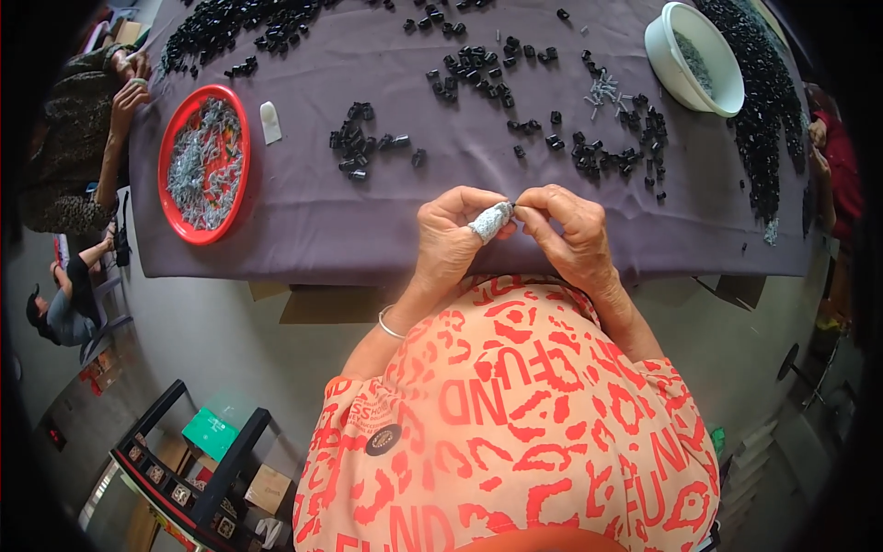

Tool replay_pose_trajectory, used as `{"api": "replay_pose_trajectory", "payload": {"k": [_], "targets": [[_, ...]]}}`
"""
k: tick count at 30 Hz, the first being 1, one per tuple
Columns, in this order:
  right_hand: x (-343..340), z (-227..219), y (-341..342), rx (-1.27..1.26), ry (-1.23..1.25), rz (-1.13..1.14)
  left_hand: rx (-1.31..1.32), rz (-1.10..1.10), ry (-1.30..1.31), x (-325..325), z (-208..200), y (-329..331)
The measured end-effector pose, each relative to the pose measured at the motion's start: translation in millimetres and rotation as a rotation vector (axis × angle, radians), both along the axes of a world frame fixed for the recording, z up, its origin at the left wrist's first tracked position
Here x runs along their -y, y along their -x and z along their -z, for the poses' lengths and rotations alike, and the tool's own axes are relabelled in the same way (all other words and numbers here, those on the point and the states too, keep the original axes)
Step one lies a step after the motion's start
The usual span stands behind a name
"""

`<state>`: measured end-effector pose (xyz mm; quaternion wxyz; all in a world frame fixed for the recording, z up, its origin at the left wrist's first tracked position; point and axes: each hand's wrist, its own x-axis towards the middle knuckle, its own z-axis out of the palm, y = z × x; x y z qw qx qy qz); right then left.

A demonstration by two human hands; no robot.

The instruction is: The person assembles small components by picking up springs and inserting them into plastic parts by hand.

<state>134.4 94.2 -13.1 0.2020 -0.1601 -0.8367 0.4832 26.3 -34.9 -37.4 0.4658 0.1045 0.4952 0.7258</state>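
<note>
My left hand (448,232) and my right hand (572,228) meet over the table's near edge, fingertips almost touching. A pale grey knitted or cloth wrap (490,222) covers one finger of the left hand. Thumb and finger of each hand are closed in a pinch on a small dark piece (512,206) between them, mostly hidden by the fingertips. Beyond the hands lie loose small black plastic parts (361,147), with more black parts (474,69) farther back and others (598,156) to the right.
A red tray (245,175) of small grey pieces sits at left beside a white flat piece (269,122). At right stand a white bowl (655,57) and a long heap of black parts (763,138). Grey pins (603,89) lie loose. A co-worker's hands (131,87) show at left.
</note>
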Motion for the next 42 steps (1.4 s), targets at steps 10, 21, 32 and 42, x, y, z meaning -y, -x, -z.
{"api": "replay_pose_trajectory", "payload": {"k": [10,21,32,42], "targets": [[-64.8,8.0,11.0,0.057,-0.357,0.353,0.118,-0.032,-0.021,-2.8,6.1,8.7],[-79.7,24.2,35.3,0.279,-0.675,0.240,0.148,-0.042,-0.022,-3.1,7.9,8.6],[-47.0,-1.0,17.0,-0.066,0.519,0.187,0.169,-0.057,-0.081,-3.1,9.4,9.1],[-26.7,-6.1,0.0,-0.026,0.591,0.119,-0.006,-0.087,-0.084,-8.9,-7.9,10.0]]}}
